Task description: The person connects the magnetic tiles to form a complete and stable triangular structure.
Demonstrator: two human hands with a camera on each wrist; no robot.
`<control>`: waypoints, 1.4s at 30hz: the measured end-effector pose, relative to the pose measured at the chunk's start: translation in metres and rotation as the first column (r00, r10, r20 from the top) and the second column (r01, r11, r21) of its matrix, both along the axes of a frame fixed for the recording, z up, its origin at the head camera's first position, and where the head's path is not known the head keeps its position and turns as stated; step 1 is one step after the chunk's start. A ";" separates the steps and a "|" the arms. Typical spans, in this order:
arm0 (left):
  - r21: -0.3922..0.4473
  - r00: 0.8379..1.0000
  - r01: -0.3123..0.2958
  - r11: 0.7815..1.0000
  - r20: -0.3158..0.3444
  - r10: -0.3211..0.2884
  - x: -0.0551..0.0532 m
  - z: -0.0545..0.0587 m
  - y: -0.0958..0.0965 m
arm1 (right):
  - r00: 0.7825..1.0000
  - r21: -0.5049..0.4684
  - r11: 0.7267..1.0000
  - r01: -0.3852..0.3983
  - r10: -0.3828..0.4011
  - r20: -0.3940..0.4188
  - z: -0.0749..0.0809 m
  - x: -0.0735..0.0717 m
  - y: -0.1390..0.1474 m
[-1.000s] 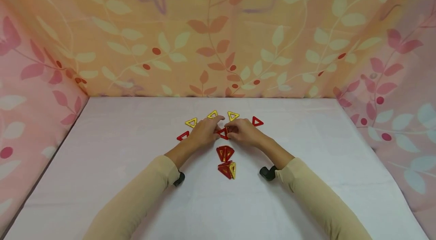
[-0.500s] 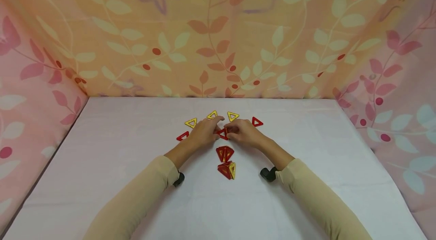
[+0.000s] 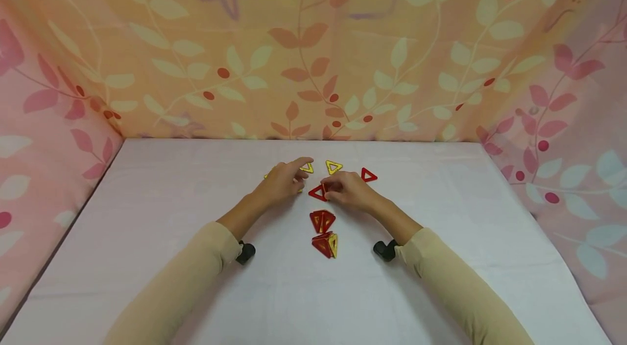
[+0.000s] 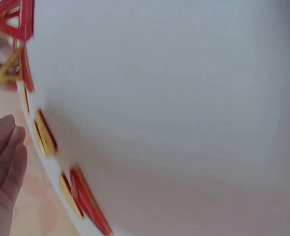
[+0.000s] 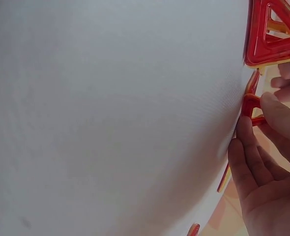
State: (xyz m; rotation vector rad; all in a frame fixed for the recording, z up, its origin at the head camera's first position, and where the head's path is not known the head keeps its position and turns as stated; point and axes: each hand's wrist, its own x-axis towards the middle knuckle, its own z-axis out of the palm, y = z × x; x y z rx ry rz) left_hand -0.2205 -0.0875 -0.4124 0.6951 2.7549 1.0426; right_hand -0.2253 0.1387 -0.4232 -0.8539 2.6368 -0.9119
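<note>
My right hand point(image 3: 354, 191) pinches a red triangular magnetic tile point(image 3: 317, 192) between thumb and fingers. In the right wrist view that pinched tile point(image 5: 248, 106) stands at the table surface, partly covered by the thumb. My left hand point(image 3: 280, 184) hovers to the left, apart from that tile, with fingers relaxed and nothing seen in its grasp. Beyond its fingertips lies a yellow triangular tile point(image 3: 308, 168), partly hidden. Nearer to me are a red pyramid-like cluster of tiles point(image 3: 322, 220) and a red-and-yellow one point(image 3: 324, 245).
Another yellow triangular tile point(image 3: 334, 166) and a red triangular tile point(image 3: 369, 174) lie flat behind my right hand. More tiles are mostly covered by my left hand. A white cloth point(image 3: 147, 214) covers the table, and patterned curtains point(image 3: 303, 62) enclose its back and sides.
My left hand has let go of the red tile and moved left, away from it. My right hand stays nearly still, still pinching that tile.
</note>
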 end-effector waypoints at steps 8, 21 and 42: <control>-0.049 0.998 -0.050 0.998 0.021 0.051 -0.002 0.000 -0.026 | 0.999 0.021 0.999 0.034 -0.035 0.042 0.001 0.001 -0.001; -0.123 0.999 -0.021 0.992 0.044 0.027 0.002 -0.006 -0.029 | 0.999 0.007 1.000 0.022 -0.022 0.038 0.000 0.002 0.000; -0.081 0.998 -0.046 0.996 0.028 0.048 -0.001 -0.009 -0.011 | 1.000 -0.014 1.000 0.017 -0.017 0.008 -0.001 0.001 0.002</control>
